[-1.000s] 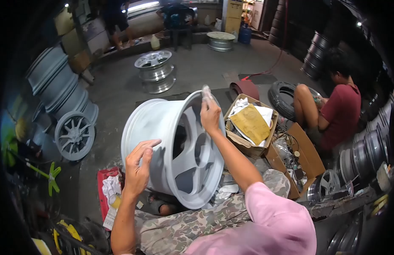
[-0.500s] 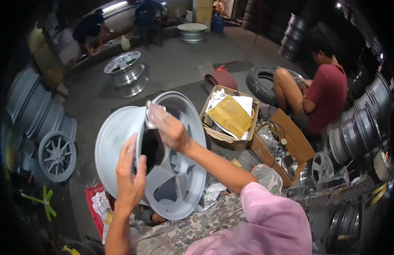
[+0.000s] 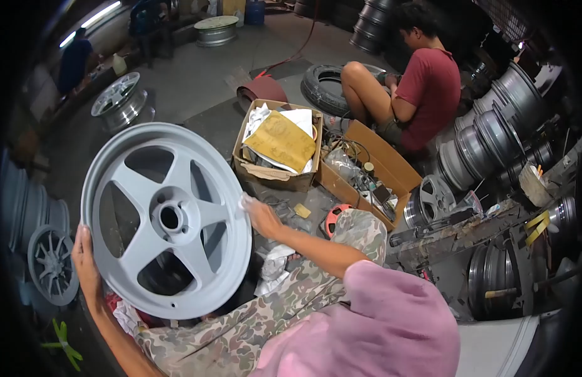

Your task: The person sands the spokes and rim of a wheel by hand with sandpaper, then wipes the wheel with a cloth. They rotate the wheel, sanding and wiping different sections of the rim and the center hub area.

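A large pale grey wheel rim [image 3: 172, 217] with five spokes leans over my lap, its face turned up toward me. My left hand [image 3: 86, 257] grips the rim's outer edge at the left, fingers closed against it. At the right edge my right hand [image 3: 261, 215] is closed on a small white cloth [image 3: 244, 202] that touches the rim. Under and around the rim are camouflage trousers [image 3: 241, 333].
An open carton [image 3: 275, 177] holds papers; a longer box [image 3: 398, 169] holds tools. Beyond sits a co-worker [image 3: 429, 88] by a tyre [image 3: 322, 91]. Stacked rims [image 3: 479, 144] stand right, others [image 3: 52, 264] left. A polished rim [image 3: 121, 100] stands further back.
The rim has turned from a tilted side view to show its spoked face. My left hand moved left to its outer edge; my right hand moved down to its right edge. The view shifted right.
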